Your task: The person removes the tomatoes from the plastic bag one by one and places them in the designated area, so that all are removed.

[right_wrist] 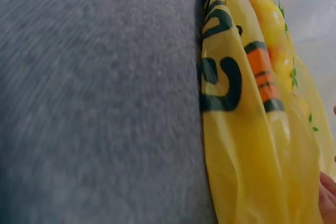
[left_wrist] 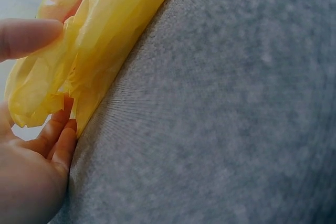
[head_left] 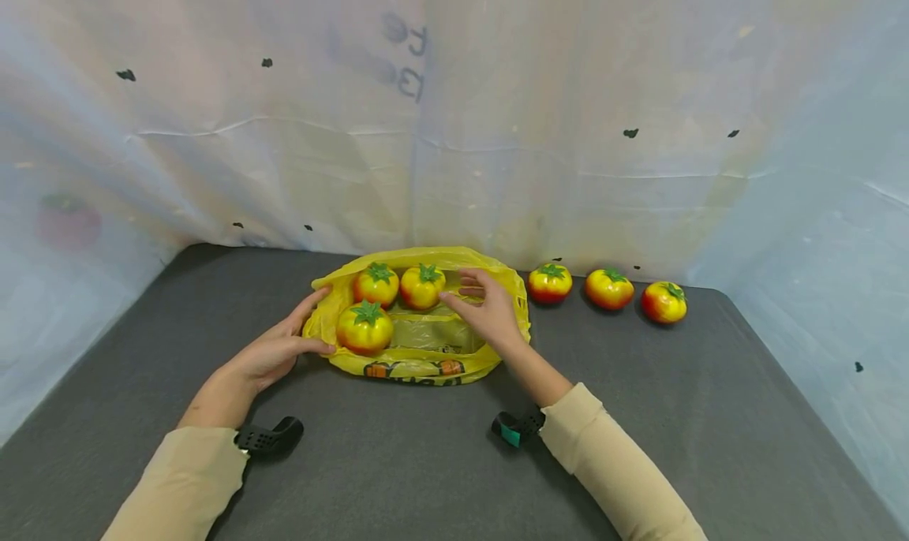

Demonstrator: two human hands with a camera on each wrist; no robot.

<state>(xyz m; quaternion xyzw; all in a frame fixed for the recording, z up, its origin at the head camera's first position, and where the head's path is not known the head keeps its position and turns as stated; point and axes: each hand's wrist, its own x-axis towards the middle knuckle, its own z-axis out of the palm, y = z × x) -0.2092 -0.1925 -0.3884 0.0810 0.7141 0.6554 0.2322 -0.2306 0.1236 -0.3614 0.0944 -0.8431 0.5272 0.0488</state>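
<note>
A yellow plastic bag (head_left: 461, 374) lies with its mouth spread wide. Inside it sit three glossy yellow-and-red tomatoes with green tops: one at the front left (head_left: 365, 330), one at the back left (head_left: 376, 285) and one at the back middle (head_left: 420, 289). My left hand (head_left: 273, 353) holds the bag's left end, thumb at the front rim and fingers around the back. In the left wrist view, bag plastic (left_wrist: 100, 40) lies between thumb and fingers. Over the bag's right half, my right hand (head_left: 490, 308) holds nothing, its thumb tip right beside the back-middle tomato.
Three more tomatoes stand in a row right of the bag: the nearest (head_left: 550, 284), a middle one (head_left: 608, 289) and the farthest (head_left: 664, 302). The dark grey table (head_left: 398, 462) meets whitish plastic sheeting (head_left: 497, 131) at the back and sides.
</note>
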